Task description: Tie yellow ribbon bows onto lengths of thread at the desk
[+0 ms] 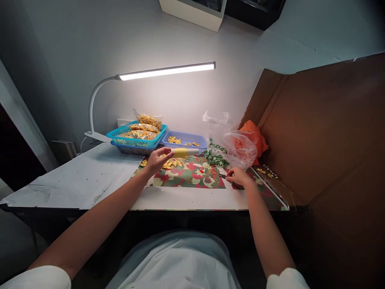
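My left hand [159, 159] is closed around one end of a yellow and white tube [182, 152], which lies level above the patterned mat. To the right, my right hand [237, 176] rests low over the mat, its fingers pinched on a small dark tool [222, 176] whose tip points left. The tool's exact kind is too small to make out. Below the tube, a heap of yellow bow-like pieces [170, 164] lies on the red, green and cream mat [186, 178]. Small gold bits are scattered between my hands.
A turquoise basket [112, 135] with bagged yellow pieces stands at the back left, beside a blue-purple tray [203, 141]. Clear plastic bags [240, 148] and an orange bag [254, 136] lean near a tall cardboard sheet [315, 128]. A lamp [168, 71] reaches overhead.
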Motion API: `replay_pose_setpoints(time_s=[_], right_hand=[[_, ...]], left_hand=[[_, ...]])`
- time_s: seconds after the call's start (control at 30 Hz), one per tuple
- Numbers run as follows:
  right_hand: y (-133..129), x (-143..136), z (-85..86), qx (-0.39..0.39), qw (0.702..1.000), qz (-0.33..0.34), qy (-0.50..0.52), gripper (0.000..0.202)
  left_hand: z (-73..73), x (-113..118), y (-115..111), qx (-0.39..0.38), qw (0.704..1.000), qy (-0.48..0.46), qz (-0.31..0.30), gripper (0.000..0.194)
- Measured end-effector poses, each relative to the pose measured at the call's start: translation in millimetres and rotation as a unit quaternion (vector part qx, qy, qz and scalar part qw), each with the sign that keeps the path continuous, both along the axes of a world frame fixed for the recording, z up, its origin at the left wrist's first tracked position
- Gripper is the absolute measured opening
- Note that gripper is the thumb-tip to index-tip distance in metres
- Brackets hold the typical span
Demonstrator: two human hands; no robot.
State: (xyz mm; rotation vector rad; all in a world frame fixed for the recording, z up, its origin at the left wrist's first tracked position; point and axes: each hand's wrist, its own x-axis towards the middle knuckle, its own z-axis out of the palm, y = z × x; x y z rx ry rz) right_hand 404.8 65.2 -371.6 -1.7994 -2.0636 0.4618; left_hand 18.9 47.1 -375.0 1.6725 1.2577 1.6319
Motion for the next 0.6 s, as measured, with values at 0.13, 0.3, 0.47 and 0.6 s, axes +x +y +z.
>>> replay_pose_setpoints(time_s=[0.13,0.3,0.47,0.6], right_hand=[[-0.9,-1.3,-1.4,-0.006,1.000,0.022,0.005,0.010],[-6.2,-3.7,5.3,0.035,0.999,0.033,0.010,0.024],[-29.8,-34.7,24.1,0.148,0.984,0.062,0.078,0.018],[-59.3,-86.3,39.0,0.114,0.950,0.207,0.205,0.025]], left_hand=[[-2.3,0.0,2.2,-0.006,1.000,-0.019,0.001,0.068],[-0.7,2.0,1.2,-0.013,0.999,-0.034,-0.002,0.068],[1.7,3.7,-1.7,-0.017,0.999,-0.042,-0.001,0.067],[-0.3,3.3,-0.1,-0.015,0.999,-0.042,0.010,0.068]])
